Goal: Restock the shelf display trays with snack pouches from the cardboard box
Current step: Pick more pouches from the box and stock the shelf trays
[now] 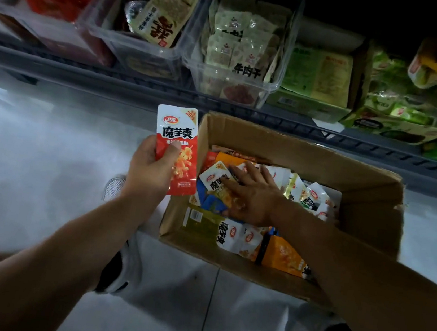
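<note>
My left hand (153,169) holds a red-and-white foil snack pouch (176,143) upright, thumb across its front, at nine o'clock from the open brown cardboard box (297,145) on the pale tiled floor (32,154). My right hand (252,194) reaches into the box, fingers spread flat on a white-and-yellow pouch (214,178) that tops a loose heap of orange, blue, green and white pouches (283,257). At twelve o'clock from the box, the dark grey shelf edge (112,76) carries clear plastic display trays (276,84) of beige packets. At two o'clock sit green cartons (318,75). At seven o'clock is one of my white-and-black shoes (120,272).
</note>
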Available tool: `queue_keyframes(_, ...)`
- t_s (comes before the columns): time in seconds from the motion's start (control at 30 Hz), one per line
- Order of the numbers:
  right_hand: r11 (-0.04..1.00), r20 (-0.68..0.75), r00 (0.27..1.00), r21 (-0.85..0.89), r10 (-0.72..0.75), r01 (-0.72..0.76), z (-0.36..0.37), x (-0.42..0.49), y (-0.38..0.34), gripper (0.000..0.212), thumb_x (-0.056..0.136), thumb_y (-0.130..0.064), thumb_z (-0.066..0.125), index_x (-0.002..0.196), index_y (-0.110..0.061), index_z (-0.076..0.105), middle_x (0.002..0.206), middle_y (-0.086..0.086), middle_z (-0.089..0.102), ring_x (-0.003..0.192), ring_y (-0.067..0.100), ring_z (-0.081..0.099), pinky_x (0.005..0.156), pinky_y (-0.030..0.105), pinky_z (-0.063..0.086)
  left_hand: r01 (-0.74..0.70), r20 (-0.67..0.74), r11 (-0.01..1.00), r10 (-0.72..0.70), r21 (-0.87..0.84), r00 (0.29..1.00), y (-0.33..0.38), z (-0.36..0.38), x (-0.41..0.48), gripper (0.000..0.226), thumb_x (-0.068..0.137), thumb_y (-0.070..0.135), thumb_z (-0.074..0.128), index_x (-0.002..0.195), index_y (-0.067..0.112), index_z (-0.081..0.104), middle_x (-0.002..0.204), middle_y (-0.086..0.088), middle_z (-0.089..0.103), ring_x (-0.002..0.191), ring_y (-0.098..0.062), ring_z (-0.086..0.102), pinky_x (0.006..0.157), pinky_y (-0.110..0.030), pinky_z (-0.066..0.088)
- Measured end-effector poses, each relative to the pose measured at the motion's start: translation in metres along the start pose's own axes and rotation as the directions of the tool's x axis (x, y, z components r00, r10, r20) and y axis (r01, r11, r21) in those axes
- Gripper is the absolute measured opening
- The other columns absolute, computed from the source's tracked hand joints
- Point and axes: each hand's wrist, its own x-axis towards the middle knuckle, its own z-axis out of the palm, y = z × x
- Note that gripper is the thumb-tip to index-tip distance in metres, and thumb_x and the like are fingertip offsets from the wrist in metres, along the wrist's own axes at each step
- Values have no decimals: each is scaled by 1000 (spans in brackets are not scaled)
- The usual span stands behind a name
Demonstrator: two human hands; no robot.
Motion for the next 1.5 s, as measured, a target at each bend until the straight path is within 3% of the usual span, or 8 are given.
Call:
queue_keyframes(0.33, 987, -257, 966, 157, 8, 33, 10, -52, 22, 78, 83, -58, 45, 153, -27, 32, 146, 1, 44, 128, 28, 44, 103, 48, 40, -12, 68, 999, 15, -43, 998, -1, 18, -7, 14, 105, 30, 57, 118, 28, 59, 99, 8, 75, 86, -9, 76, 62, -21, 59)
queue_keyframes(0.57, 981, -312, 940, 172, 136, -85, 2, -1, 10, 81, 89, -58, 57, 154, -18, 31, 161, 10, 24, 148, 33, 17, 119, 50, 20, -32, 93, 998, 37, -58, 995, -4, 19, -8, 12, 106, 31, 54, 116, 28, 56, 98, 5, 74, 86, -12, 77, 65, -24, 60)
queue_keyframes(0.73, 971, -368, 910, 209, 190, -118, 7, 8, 5, 63, 87, -59, 53, 136, -21, 48, 138, 7, 40, 126, 27, 41, 106, 43, 36, -73, 129, 995, 81, -61, 988, -7, 19, -8, 7, 107, 28, 51, 114, 29, 54, 89, 19, 75, 83, -7, 76, 63, -19, 58)
queue_keyframes(0.93, 964, -282, 931, 191, 233, -183, -5, 7, 7, 60, 98, -60, 33, 147, -27, 43, 156, -4, 36, 135, 23, 31, 105, 45, 26, -78, 123, 996, 83, -49, 989, -8, 17, -8, 17, 106, 32, 53, 122, 27, 55, 100, 13, 75, 93, -13, 76, 70, -26, 61)
queue_keyframes(1.07, 940, -520, 811, 326, 269, -103, -26, -30, 1, 38, 94, -44, 46, 119, -25, 68, 124, -7, 65, 115, 19, 52, 92, 39, 31, -40, 106, 998, 44, -42, 993, -4, 18, -9, 6, 106, 34, 54, 111, 37, 56, 93, 13, 73, 83, -4, 75, 64, -22, 60)
queue_keyframes(1.13, 858, -567, 715, 505, 409, -90, -37, -53, -7, 15, 95, -29, 60, 105, -27, 72, 105, -10, 70, 101, 13, 61, 89, 36, 39, -21, 106, 998, 27, -51, 994, -1, 16, -12, 6, 106, 34, 55, 109, 38, 57, 90, 15, 75, 82, -5, 76, 64, -25, 61)
queue_keyframes(1.3, 190, -184, 725, 979, 664, 74, -68, -93, -36, 9, 92, -8, 70, 91, -17, 69, 91, 6, 75, 75, 20, 75, 67, 40, 63, 6, 88, 995, 2, -95, 996, 6, 8, -20, 8, 105, 32, 58, 111, 35, 62, 97, 15, 78, 90, -12, 77, 79, -40, 61)
queue_keyframes(1.5, 70, -174, 796, 984, 580, 164, -98, -101, -76, 40, 84, -9, 79, 115, -16, 55, 88, 6, 75, 83, 16, 74, 71, 34, 60, -22, 76, 996, 29, -83, 997, 23, -3, -40, 9, 105, 29, 59, 113, 26, 62, 102, 6, 77, 88, -10, 77, 67, -25, 61)
